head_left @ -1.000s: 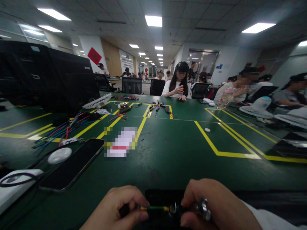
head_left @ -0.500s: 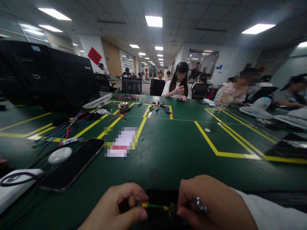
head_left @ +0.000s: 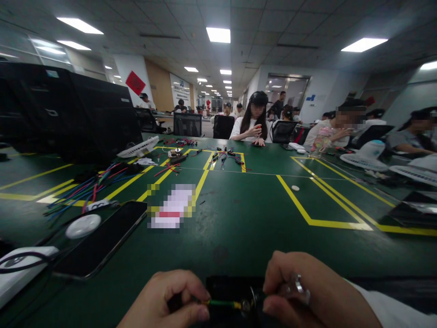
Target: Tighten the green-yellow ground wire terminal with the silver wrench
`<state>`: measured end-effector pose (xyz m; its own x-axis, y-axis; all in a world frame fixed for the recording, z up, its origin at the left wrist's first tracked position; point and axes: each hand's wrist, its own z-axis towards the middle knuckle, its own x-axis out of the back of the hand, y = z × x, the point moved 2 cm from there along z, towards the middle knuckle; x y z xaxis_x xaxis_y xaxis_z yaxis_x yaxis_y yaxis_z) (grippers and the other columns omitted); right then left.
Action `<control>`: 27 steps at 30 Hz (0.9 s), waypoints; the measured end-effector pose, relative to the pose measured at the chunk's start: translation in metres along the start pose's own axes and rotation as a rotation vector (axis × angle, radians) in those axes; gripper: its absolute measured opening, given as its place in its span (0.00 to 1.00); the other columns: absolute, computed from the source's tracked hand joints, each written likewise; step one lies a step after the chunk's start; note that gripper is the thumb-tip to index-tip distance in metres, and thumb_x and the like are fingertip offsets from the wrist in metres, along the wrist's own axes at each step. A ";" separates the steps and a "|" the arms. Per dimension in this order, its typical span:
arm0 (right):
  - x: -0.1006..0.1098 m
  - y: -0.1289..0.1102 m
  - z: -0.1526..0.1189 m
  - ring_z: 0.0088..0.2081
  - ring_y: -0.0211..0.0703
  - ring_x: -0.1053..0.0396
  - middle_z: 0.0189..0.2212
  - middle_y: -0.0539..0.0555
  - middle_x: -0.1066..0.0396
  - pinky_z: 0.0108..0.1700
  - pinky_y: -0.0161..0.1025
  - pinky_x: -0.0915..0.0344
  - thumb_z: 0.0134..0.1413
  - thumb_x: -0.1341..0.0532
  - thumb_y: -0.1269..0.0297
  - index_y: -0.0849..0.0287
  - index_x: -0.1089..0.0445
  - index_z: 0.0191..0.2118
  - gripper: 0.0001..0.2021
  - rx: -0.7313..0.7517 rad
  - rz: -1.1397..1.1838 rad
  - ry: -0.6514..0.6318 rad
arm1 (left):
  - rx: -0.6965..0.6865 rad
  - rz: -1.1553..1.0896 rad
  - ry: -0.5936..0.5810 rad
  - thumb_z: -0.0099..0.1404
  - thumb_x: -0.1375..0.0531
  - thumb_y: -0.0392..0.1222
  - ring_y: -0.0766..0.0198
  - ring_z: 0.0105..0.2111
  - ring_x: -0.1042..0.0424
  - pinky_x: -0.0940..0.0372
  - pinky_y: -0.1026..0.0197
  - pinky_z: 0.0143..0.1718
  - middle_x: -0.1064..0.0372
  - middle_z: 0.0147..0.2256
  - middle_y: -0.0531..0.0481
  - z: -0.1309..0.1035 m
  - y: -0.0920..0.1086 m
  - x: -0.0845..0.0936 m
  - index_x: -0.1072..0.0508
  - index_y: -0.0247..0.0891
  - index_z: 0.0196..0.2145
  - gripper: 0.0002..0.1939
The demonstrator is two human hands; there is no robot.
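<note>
At the bottom of the view, my left hand (head_left: 170, 298) pinches the left end of a short green wire (head_left: 221, 303) with yellow bands at its ends. My right hand (head_left: 303, 291) is closed to the right of it, around a shiny metal piece (head_left: 301, 288) whose kind I cannot make out. Between the wire's right end and my right fingertips is a small round metal part (head_left: 246, 306), with a thin bright edge beside it. Whether my right fingers touch that part is unclear. Beneath the hands lies something dark.
On the green table (head_left: 232, 228) are a black phone (head_left: 102, 241), a pixelated paper (head_left: 174, 207), a white round disc (head_left: 83, 226) and a bundle of coloured wires (head_left: 85, 187). A large black case (head_left: 68, 109) stands left. Across the table sits a co-worker (head_left: 251, 123).
My right hand has moved a little to the right, away from my left hand. The gap between the hands is wider, and my left hand keeps its pinch on the wire.
</note>
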<state>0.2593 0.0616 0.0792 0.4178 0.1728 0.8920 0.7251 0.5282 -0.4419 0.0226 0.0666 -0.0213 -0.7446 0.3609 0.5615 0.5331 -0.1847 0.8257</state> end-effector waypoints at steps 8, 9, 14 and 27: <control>-0.019 -0.003 -0.008 0.24 0.40 0.31 0.21 0.48 0.29 0.26 0.32 0.40 0.56 0.36 0.61 0.55 0.30 0.31 0.06 -0.082 -0.075 0.022 | -0.080 0.081 -0.017 0.60 0.38 0.48 0.64 0.26 0.30 0.39 0.67 0.28 0.28 0.25 0.53 0.003 -0.012 0.000 0.23 0.40 0.30 0.09; -0.022 -0.001 -0.011 0.24 0.40 0.31 0.22 0.48 0.28 0.25 0.32 0.41 0.55 0.36 0.63 0.55 0.30 0.30 0.05 -0.094 -0.083 0.018 | -0.077 0.086 -0.015 0.60 0.38 0.48 0.64 0.26 0.30 0.39 0.67 0.27 0.29 0.25 0.54 0.003 -0.013 0.000 0.23 0.40 0.30 0.09; -0.025 0.004 -0.019 0.22 0.42 0.31 0.22 0.49 0.27 0.23 0.34 0.44 0.51 0.38 0.71 0.56 0.31 0.27 0.04 -0.068 -0.079 -0.006 | -0.042 0.066 -0.041 0.60 0.38 0.46 0.65 0.26 0.32 0.41 0.68 0.27 0.34 0.25 0.56 0.001 -0.013 0.000 0.23 0.40 0.32 0.08; -0.004 0.010 -0.010 0.23 0.39 0.35 0.22 0.49 0.31 0.24 0.33 0.43 0.61 0.46 0.64 0.56 0.35 0.30 0.08 0.003 0.120 0.049 | 0.031 -0.040 -0.045 0.59 0.37 0.47 0.64 0.27 0.35 0.43 0.66 0.28 0.38 0.24 0.57 0.001 0.001 0.001 0.24 0.39 0.31 0.09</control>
<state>0.2707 0.0576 0.0704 0.5279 0.1944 0.8267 0.6662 0.5089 -0.5451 0.0230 0.0681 -0.0196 -0.7471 0.4082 0.5246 0.5160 -0.1415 0.8448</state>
